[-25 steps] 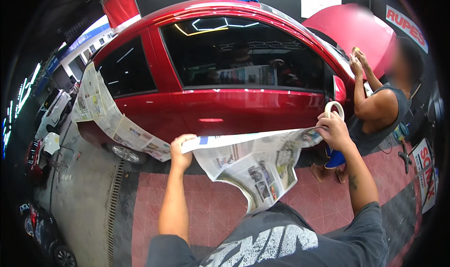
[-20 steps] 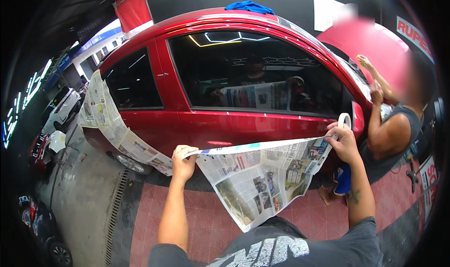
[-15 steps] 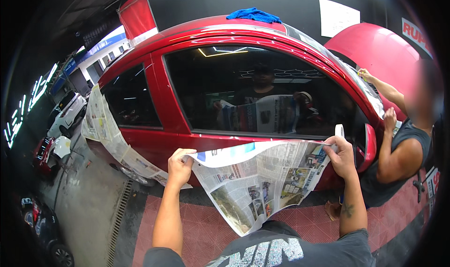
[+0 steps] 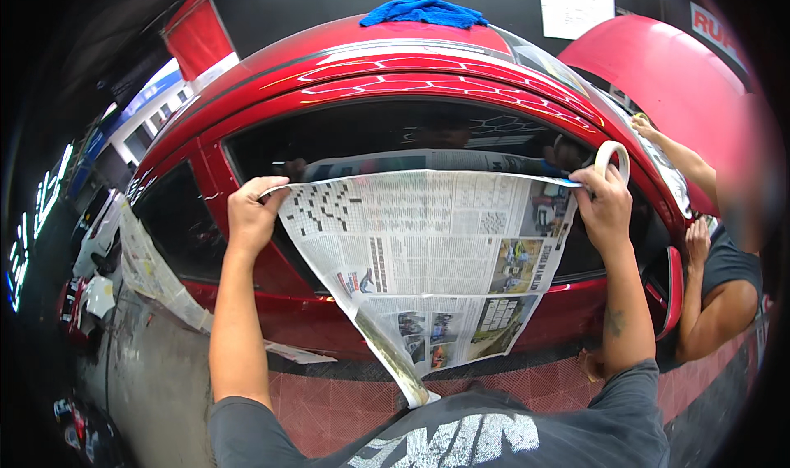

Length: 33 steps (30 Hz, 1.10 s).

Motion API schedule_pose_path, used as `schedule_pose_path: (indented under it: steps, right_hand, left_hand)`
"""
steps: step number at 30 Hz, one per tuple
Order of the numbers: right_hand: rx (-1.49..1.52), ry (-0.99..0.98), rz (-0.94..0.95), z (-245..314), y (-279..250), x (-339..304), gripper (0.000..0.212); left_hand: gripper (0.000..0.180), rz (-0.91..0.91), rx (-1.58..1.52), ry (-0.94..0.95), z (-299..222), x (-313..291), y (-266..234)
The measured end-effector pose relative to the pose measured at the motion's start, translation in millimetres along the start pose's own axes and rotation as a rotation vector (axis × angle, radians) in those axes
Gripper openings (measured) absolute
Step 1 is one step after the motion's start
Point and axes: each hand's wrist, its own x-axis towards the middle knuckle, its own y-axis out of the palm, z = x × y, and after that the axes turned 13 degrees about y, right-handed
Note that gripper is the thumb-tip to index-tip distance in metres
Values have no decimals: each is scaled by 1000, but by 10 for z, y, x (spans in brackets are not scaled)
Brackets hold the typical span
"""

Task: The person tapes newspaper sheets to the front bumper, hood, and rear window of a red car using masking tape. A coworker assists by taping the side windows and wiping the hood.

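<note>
A printed newspaper sheet (image 4: pixel 436 238) is stretched between my hands in front of the side window of a red car (image 4: pixel 216 272). My left hand (image 4: pixel 253 211) pinches its upper left corner. At the upper right corner, my right hand (image 4: pixel 607 209) grips the edge, and a roll of pale masking tape (image 4: pixel 623 162) hangs at the fingers of that same hand. The sheet's top edge is nearly level and covers most of the dark window (image 4: pixel 354 127). Its lower part narrows and hangs down toward my shirt, with the left side curling.
Newspaper (image 4: pixel 152 262) covers part of the car's rear side. A blue cloth (image 4: pixel 424 11) lies on the roof. At the right, a co-worker's arm (image 4: pixel 687 159) reaches to the windshield edge near the raised hood (image 4: pixel 658 65). The side mirror (image 4: pixel 665 291) juts out beside my right forearm.
Both my hands have risen, bringing the newspaper sheet from below the window to in front of it. My left hand has also moved left, pulling the top edge straighter.
</note>
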Motion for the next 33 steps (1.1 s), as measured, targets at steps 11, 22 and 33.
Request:
schedule_pose_path:
  steps: [11,22,33]
  right_hand:
    - [-175,-246,-180,-88,168,115,33]
    - [-374,-371,-292,-151,374,-108,20]
    - [-363,-367,-282,-361,408,-179,20]
  left_hand:
    - [32,-41,435,825,265,432,-100]
    - [30,-54,568,983,300,456,-34]
    - [36,-109,614,912,284,403,125]
